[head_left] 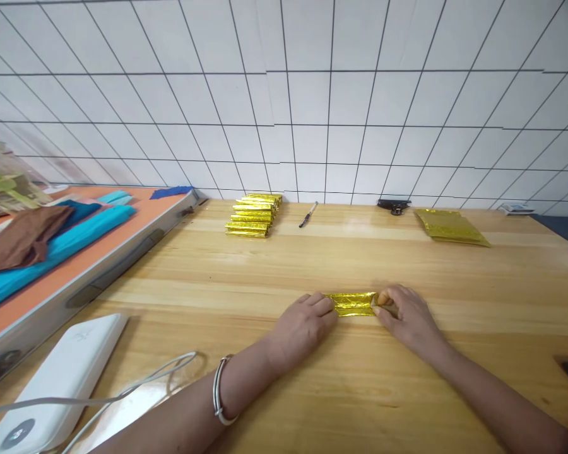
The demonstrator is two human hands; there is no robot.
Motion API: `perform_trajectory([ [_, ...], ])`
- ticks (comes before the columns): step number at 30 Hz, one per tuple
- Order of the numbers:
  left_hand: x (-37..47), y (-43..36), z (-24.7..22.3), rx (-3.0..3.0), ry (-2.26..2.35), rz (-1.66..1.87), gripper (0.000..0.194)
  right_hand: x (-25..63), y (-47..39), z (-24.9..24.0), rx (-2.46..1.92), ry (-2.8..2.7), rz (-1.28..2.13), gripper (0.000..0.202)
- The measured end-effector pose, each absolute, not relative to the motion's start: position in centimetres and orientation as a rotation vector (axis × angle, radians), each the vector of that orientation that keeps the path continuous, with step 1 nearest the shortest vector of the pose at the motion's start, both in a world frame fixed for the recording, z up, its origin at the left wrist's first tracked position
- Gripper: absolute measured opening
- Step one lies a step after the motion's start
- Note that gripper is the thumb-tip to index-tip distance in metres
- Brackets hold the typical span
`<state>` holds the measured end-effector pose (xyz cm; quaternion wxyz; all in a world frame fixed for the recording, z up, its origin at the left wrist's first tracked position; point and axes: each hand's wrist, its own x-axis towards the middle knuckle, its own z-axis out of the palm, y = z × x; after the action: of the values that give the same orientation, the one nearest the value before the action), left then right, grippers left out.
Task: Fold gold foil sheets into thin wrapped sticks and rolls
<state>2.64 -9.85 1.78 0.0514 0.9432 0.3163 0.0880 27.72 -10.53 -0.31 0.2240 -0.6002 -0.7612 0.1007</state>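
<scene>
A narrow folded strip of shiny gold foil (353, 304) lies flat on the wooden table between my hands. Its left end is under the curled fingers of my left hand (307, 325), whose wrist wears a silver bangle. At the right end, the thumb and forefinger of my right hand (407, 315) pinch the foil. Farther back, a row of folded gold strips (253, 215) sits near the wall, left of a pen (308, 214). A flat gold foil sheet (451, 227) rests at the back right.
A black clip (394, 205) is by the tiled wall. On the left, an orange board (144, 214) holds blue and brown cloths. A white power bank (59, 381) with a cable (137, 383) occupies the front left of the wooden table (312, 403).
</scene>
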Motion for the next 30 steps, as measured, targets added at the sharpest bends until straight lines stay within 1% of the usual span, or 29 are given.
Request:
perform_trajectory([
  [4, 2.7, -10.2, 1.8, 2.964, 0.864, 0.16, 0.021, 28.2, -10.3, -0.4, -1.613, -2.078, 0.372, 0.005],
  [8, 3.1, -11.1, 2.3, 2.934, 0.98, 0.108, 0.019, 28.3, -10.4, -0.3, -1.578, -2.075, 0.426, 0.006],
  [11, 3.7, -11.8, 2.8, 2.915, 1.022, 0.123, 0.029, 28.2, -10.6, -0.3, -1.57, -2.071, 0.43, 0.008],
  [13, 4.2, -12.2, 2.9, 2.93, 1.033, 0.112, 0.031, 28.1, -10.7, -0.4, -1.56, -2.064, 0.413, 0.008],
  [16, 5.0, -12.6, 2.8, 2.951, 1.056, 0.089, 0.025, 28.0, -11.0, -0.5, -1.571, -2.043, 0.371, 0.007],
  [19, 5.3, -12.9, 2.8, 2.966, 1.081, 0.1, 0.025, 27.8, -11.2, -0.3, -1.601, -2.042, 0.324, 0.006],
  [22, 5.4, -13.2, 2.9, 2.956, 1.103, 0.115, 0.026, 27.6, -11.7, 0.2, -1.627, -2.089, 0.18, 0.009],
  [24, 5.5, -13.4, 3.0, 2.945, 1.126, 0.134, 0.027, 27.1, -12.4, 0.5, -1.595, -2.151, 0.011, 0.012],
  [26, 5.7, -13.5, 3.0, 2.932, 1.14, 0.144, 0.027, 26.4, -13.4, 0.5, -1.461, -2.277, -0.122, 0.021],
  [28, 5.8, -13.6, 2.9, 2.913, 1.153, 0.143, 0.026, 25.3, -14.5, 0.4, -1.26, -2.456, -0.15, 0.03],
  [30, 5.8, -13.7, 2.9, 2.902, 1.158, 0.146, 0.024, 24.5, -15.3, 0.1, -1.224, -2.539, -0.157, 0.037],
])
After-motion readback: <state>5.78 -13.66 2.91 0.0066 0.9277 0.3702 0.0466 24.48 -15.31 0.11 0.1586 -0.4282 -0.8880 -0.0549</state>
